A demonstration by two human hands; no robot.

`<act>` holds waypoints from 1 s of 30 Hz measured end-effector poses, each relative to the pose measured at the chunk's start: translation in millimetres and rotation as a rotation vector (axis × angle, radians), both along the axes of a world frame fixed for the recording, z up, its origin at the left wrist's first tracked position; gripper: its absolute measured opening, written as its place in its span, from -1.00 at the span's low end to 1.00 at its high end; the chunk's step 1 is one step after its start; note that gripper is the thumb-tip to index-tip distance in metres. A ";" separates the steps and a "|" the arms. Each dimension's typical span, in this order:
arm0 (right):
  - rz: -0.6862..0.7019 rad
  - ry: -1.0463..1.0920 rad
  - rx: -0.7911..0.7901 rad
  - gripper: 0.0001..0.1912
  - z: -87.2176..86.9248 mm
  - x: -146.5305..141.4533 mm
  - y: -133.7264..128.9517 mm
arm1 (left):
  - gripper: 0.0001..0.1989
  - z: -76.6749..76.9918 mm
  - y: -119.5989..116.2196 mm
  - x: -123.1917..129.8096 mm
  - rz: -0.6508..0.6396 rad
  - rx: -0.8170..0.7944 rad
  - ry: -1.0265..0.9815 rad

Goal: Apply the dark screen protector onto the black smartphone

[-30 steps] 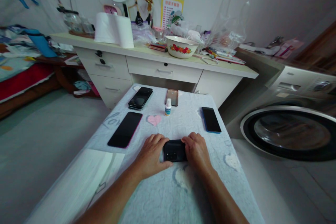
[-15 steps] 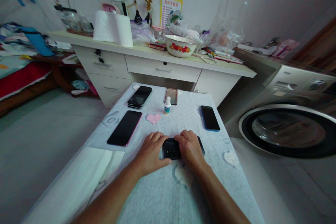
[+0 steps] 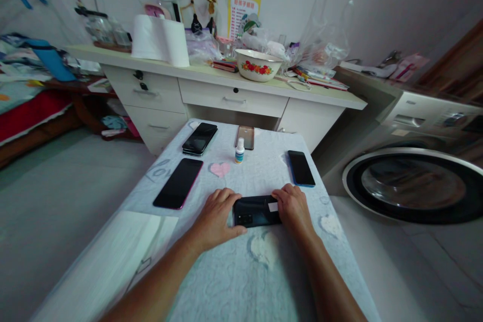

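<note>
Across the near part of the cloth-covered table (image 3: 211, 287), both forearms reached toward a dark phone (image 3: 258, 211), back side up, set crosswise between the left hand (image 3: 217, 219) and the right hand (image 3: 295, 207). The left fingers held its left end, spread wide over its width: the thumb was at the near corner beside the camera block, the other fingers at the far corner. The right fingers curled over the right end, holding it beside a white label (image 3: 272, 207) and hiding that edge. Farther out on the left lay a pink-edged phone (image 3: 178, 183), and on the right, just beyond the right hand, a blue-edged phone (image 3: 301, 168). Past a pink heart (image 3: 220, 169) on the cloth stood a small white-capped bottle (image 3: 239, 151) near a phone case (image 3: 245, 137); stacked phones (image 3: 199, 138) lay to their left. Behind, a flowered bowl (image 3: 257, 66) sat on another table (image 3: 132, 63).
</note>
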State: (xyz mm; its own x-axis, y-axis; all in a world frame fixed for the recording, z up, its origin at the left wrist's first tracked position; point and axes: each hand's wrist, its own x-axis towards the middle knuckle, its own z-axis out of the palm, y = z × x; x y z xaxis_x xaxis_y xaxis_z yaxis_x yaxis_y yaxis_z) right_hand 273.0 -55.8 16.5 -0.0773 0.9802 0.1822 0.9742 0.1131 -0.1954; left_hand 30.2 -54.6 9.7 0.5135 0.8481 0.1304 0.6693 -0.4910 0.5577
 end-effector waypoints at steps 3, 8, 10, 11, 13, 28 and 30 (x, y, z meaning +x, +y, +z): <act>-0.052 0.000 -0.004 -0.75 1.4 5.0 -0.9 | -0.36 -0.7 0.4 0.3 0.004 -0.002 -0.004; -0.076 0.004 0.001 -0.75 -0.7 1.5 -1.4 | -0.31 -3.1 1.3 1.3 0.027 -0.003 -0.010; -0.052 0.017 0.011 -0.76 -2.4 -3.2 -1.1 | -0.31 -3.6 1.2 1.6 0.031 0.003 -0.018; -0.033 0.023 0.015 -0.76 -3.1 -6.2 -1.0 | -0.32 -3.6 1.1 1.7 0.029 0.006 -0.022; 0.013 0.035 0.026 -0.76 -4.0 -13.1 -0.9 | -0.36 -3.2 0.9 2.0 0.024 0.011 -0.027; 0.223 0.047 0.010 -0.79 0.2 -44.2 -4.2 | -0.38 -3.0 1.0 3.9 0.019 0.013 -0.014; 0.186 0.033 0.000 -0.78 1.1 -40.7 -3.6 | -0.39 -4.0 1.2 3.2 0.019 0.020 -0.015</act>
State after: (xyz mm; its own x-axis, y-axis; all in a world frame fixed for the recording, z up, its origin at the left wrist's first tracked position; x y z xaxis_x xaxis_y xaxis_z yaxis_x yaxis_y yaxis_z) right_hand 232.2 -59.4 17.7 -0.2510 0.9497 0.1873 0.9297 0.2904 -0.2266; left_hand 33.4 -53.4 5.7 0.4953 0.8547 0.1551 0.6700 -0.4895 0.5581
